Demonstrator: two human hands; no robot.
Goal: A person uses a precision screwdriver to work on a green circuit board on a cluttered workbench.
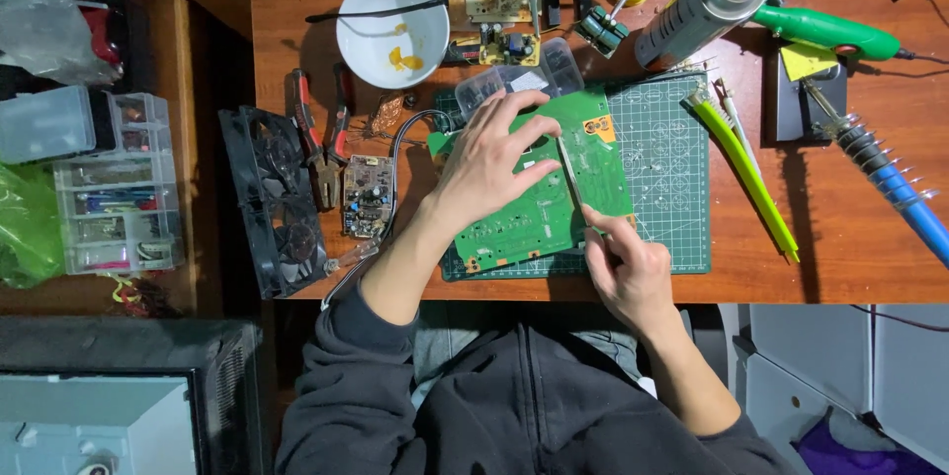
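1. The left hand [489, 164] lies flat, fingers spread wide, pressing on the green circuit board [539, 208]; it grips nothing.
2. The right hand [628, 262] is closed narrowly around a slim metal tool [570, 173], likely tweezers, whose tip rests on the board's upper part.
3. The circuit board sits tilted on a green cutting mat [667, 178], near the front edge of the wooden counter [860, 248].
4. A clear plastic parts box [519, 75] lies just beyond the left hand's fingertips, touching the board's top edge.
5. A white bowl [392, 15] with yellow scraps inside stands further back on the counter, a thin dark stick across its rim.
6. A small brown circuit board [368, 196] lies left of the left wrist, beside red-handled pliers [318, 134] and a black fan [272, 203].
7. A yellow-green pen-like tool [746, 173] lies diagonally along the mat's right side.
8. A silver spray can [702, 10] lies tilted at the back, near a green glue gun [825, 32].
9. A blue-handled soldering iron [890, 183] rests at the far right, well apart from both hands.
10. A clear drawer organiser [119, 193] stands on a side shelf to the left.
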